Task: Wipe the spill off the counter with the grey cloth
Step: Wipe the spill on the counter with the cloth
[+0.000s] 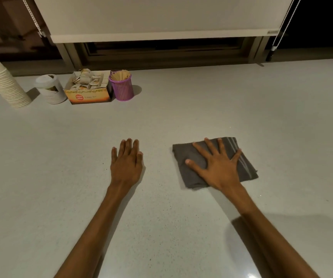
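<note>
A folded grey cloth (189,157) with pale stripes lies flat on the light speckled counter (201,101), right of centre. My right hand (217,167) presses flat on top of it, fingers spread wide, not curled around it. My left hand (126,162) rests palm down on the bare counter to the left of the cloth, fingers together, holding nothing. No spill can be made out on the counter surface.
At the back left stand a stack of paper cups (0,81), a white lidded container (50,89), an open box of tea bags (89,89) and a purple mesh pot of wooden stirrers (121,86). A window sill and roller blind (161,17) border the far edge.
</note>
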`<state>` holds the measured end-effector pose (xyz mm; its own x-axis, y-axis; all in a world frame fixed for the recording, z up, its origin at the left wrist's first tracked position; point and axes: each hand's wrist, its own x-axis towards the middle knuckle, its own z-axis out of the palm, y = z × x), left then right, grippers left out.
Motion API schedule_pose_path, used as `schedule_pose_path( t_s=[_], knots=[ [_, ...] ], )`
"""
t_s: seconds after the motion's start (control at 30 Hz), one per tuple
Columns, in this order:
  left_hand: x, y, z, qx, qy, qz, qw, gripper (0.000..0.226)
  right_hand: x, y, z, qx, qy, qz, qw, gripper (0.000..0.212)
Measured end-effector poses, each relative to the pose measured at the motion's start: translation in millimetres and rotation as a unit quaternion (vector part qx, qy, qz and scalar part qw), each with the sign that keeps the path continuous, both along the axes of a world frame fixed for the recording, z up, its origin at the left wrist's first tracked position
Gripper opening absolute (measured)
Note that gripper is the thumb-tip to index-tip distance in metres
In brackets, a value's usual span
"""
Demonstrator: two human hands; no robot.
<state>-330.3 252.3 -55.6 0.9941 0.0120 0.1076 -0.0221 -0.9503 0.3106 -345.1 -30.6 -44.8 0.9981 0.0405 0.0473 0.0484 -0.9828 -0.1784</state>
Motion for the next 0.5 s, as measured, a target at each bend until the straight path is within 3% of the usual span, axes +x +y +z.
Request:
schedule_pose_path(
  t_s=[0.23,0.5],
  knots=[
    [0,-9,6,0.0,0.012,0.022,1.0,0.054,84,38,15,0.049,0.053,-0.044,0.996,0.088],
    [0,-5,3,0.014,0.012,0.022,1.0,0.055,-30,50,-10,-0.005,-0.023,0.037,0.999,0.085]
  ],
)
